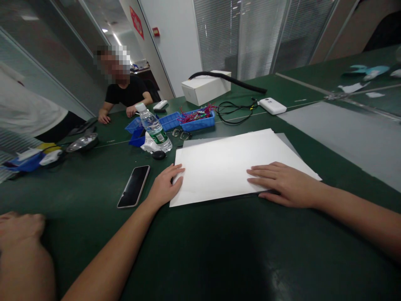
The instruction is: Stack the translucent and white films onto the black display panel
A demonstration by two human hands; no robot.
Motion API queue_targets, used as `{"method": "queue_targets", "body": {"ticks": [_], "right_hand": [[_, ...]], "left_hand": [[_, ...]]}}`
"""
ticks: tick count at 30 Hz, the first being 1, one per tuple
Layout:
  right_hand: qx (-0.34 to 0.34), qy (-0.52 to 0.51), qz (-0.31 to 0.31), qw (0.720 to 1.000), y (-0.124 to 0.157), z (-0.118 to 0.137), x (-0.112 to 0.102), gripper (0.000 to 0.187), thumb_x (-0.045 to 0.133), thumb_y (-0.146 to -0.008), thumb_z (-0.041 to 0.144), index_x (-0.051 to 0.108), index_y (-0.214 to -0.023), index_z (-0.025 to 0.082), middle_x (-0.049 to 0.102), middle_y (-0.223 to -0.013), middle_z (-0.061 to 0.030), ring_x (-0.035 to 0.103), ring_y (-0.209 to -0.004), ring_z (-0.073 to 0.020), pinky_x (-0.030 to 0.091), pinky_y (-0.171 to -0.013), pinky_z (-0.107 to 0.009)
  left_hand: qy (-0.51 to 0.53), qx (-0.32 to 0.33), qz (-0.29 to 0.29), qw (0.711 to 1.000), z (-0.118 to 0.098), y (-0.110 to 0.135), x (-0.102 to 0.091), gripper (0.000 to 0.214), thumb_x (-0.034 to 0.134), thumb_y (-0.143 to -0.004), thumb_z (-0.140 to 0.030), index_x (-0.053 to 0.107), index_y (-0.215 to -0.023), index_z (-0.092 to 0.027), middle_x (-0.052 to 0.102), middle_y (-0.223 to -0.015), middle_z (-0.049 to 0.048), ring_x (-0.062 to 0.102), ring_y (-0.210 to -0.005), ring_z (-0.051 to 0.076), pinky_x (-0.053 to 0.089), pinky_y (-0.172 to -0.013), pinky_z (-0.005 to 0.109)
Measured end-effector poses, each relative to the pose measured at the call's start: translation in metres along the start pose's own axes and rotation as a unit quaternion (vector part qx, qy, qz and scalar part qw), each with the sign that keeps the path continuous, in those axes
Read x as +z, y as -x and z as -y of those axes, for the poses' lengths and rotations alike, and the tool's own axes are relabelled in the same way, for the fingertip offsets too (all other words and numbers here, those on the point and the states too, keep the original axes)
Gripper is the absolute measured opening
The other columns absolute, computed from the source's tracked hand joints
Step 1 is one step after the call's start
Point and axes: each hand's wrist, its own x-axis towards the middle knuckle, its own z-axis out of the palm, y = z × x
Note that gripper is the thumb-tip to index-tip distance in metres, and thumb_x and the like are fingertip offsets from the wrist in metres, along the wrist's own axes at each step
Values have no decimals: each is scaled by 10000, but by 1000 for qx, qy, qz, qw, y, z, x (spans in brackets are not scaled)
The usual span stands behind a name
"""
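Observation:
A large sheet of white paper (219, 163) lies flat on the green table (200, 251), over a grey sheet (286, 142) that peeks out behind it. My left hand (165, 184) rests at the paper's left edge, fingertips on the sheet and thumb apart from the fingers. On the near right part of the paper, my right hand (282, 184) lies flat with its fingers stretched out. Neither hand grips anything. A smartphone (134, 187) with a dark screen lies just left of my left hand.
Beyond the paper stand a water bottle (154, 129), glasses (181, 134), a blue tray (199, 123) of red wires, a white box (206, 88) and a white device (272, 105). Another person's arm (25, 251) rests at lower left. A person (125, 94) sits across the table.

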Motion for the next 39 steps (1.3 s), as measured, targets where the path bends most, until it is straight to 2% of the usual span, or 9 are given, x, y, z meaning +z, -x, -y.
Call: {"method": "queue_targets", "body": {"ticks": [9,18,25,30,34,39], "right_hand": [[-11,-39,2,999,3,-6,11,623,577,-1093,369,434,-1700,347,542,-1673,-44,554,-1521,-288,497,-1190,-519],[-21,-67,1,998,3,-11,8,618,579,-1095,337,437,-1695,371,563,-1656,-8,549,-1526,-262,501,-1219,-507],[-25,-62,-2,998,6,-13,6,586,572,-1091,302,489,-1670,349,590,-1632,-18,565,-1512,-258,512,-1219,-504],[-27,-56,2,998,6,-13,5,557,551,-1098,288,512,-1653,322,588,-1634,-21,564,-1512,-261,519,-1213,-517],[-21,-77,-8,997,5,-13,5,550,574,-1086,282,544,-1632,342,610,-1612,-17,576,-1502,-256,522,-1213,-502],[-17,-85,-13,996,5,-14,6,562,590,-1077,280,543,-1631,357,615,-1607,-14,578,-1500,-258,524,-1212,-507]], "left_hand": [[0,14,-5,1000,4,0,2,428,590,-1016,-420,806,-1320,-210,728,-1490,112,612,-1482,367,467,-1271,604],[-33,31,5,999,6,1,1,418,582,-1051,-408,779,-1361,-209,675,-1559,130,608,-1485,368,491,-1249,602],[-103,116,5,988,-2,4,-4,429,575,-1079,-434,748,-1385,-189,617,-1616,163,514,-1556,412,389,-1287,693],[-113,181,46,976,-18,6,-12,427,595,-1076,-444,726,-1418,-223,647,-1590,141,535,-1546,380,400,-1288,663],[-100,234,103,962,-30,9,-16,557,670,-1026,-542,686,-1478,-217,612,-1626,154,518,-1558,395,409,-1290,645],[-91,252,121,956,-38,10,-18,681,739,-965,-627,661,-1499,-212,620,-1615,167,559,-1526,400,435,-1278,634]]}}
